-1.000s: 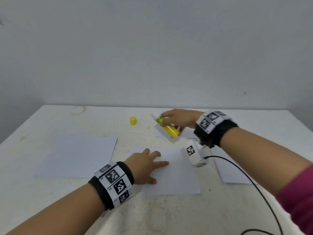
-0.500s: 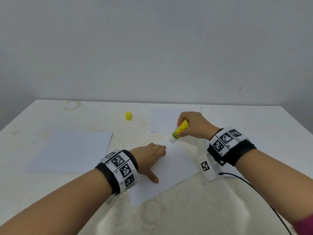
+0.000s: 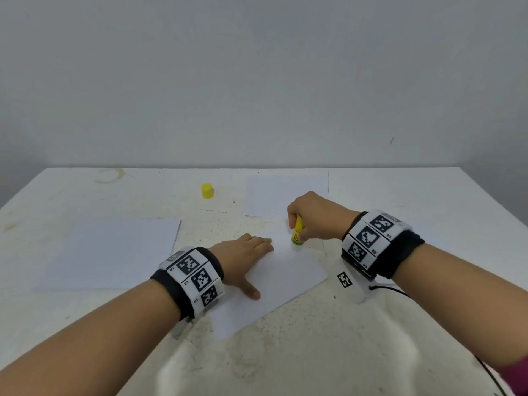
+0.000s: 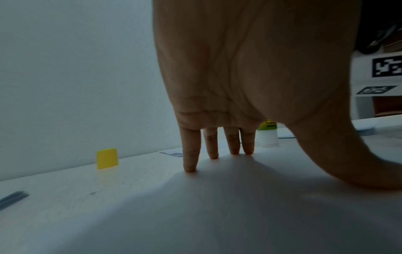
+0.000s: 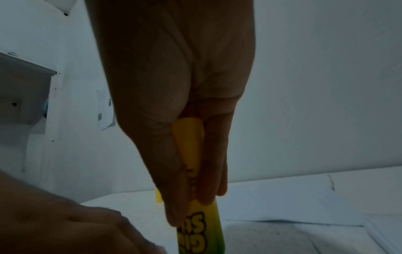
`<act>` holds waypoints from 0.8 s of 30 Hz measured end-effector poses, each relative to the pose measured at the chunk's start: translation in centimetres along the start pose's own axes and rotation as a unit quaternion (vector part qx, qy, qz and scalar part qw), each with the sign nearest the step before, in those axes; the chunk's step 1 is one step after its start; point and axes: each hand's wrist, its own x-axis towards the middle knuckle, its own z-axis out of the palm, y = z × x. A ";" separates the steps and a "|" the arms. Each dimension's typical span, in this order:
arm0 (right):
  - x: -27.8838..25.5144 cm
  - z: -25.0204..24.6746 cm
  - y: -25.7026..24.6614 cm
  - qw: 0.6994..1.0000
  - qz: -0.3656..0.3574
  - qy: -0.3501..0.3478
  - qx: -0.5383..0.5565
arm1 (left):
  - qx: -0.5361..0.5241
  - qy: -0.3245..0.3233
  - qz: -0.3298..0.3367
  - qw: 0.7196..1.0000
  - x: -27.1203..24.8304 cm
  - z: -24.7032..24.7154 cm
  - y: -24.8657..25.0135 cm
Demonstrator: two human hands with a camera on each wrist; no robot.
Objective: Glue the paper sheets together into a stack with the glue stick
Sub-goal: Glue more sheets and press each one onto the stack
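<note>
A white paper sheet (image 3: 285, 275) lies turned at an angle in the middle of the table. My left hand (image 3: 245, 258) presses flat on its left part with straight fingers (image 4: 190, 154). My right hand (image 3: 314, 218) grips the yellow and green glue stick (image 3: 298, 232) upright, its white tip (image 4: 267, 137) down on the sheet's far edge. In the right wrist view my fingers wrap the glue stick (image 5: 195, 197). Its yellow cap (image 3: 207, 190) stands alone farther back on the table.
Another white sheet (image 3: 114, 252) lies at the left, one (image 3: 280, 195) at the back behind my right hand. A black cable (image 3: 400, 292) runs from my right wrist toward the table's right front. The white table (image 3: 314, 352) meets a grey wall behind.
My right hand brought the glue stick from the back sheet down to the middle sheet and stood it upright. The middle sheet turned at an angle under my left hand.
</note>
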 end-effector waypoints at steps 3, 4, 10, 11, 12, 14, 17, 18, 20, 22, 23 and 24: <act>-1.4 0.3 0.4 1.000 0.009 -0.015 0.007 | 0.006 -0.004 0.001 1.000 0.0 -0.1 0.0; -1.8 0.4 0.5 1.000 0.014 -0.020 0.012 | 0.007 -0.004 0.001 1.000 0.0 -0.1 0.1; -3.9 0.7 0.6 0.999 0.018 -0.043 0.012 | 0.013 -0.013 0.002 1.000 -0.1 -0.3 -0.1; -4.0 0.7 0.6 0.999 0.014 -0.048 0.007 | 0.013 -0.017 0.002 1.000 -0.1 -0.4 -0.2; -4.1 0.6 0.6 0.998 0.011 -0.054 0.003 | 0.017 -0.020 0.003 1.000 -0.2 -0.5 -0.2; -4.1 0.1 0.9 0.998 0.005 -0.069 0.004 | 0.035 -0.020 0.002 0.999 -0.6 -0.8 -0.3; -3.7 -1.1 2.0 0.996 0.014 -0.069 0.050 | 0.079 -0.014 -0.025 0.997 -1.2 -0.8 -0.1; -3.6 -1.6 2.4 0.996 0.020 -0.047 0.071 | 0.095 -0.006 -0.039 0.995 -1.3 -0.7 0.1; -3.5 -2.5 3.0 0.990 0.036 0.018 0.135 | 0.112 0.006 -0.073 0.991 -1.5 -0.4 0.5; -3.2 -3.1 3.1 0.965 0.040 0.070 0.251 | 0.103 0.027 -0.074 0.992 -1.5 -0.1 0.6; -3.0 -3.1 3.0 0.944 0.039 0.090 0.314 | 0.087 0.038 -0.058 0.994 -1.3 0.1 0.5; -2.7 -3.1 2.9 0.926 0.043 0.112 0.358 | 0.068 0.040 -0.034 0.996 -1.2 0.2 0.4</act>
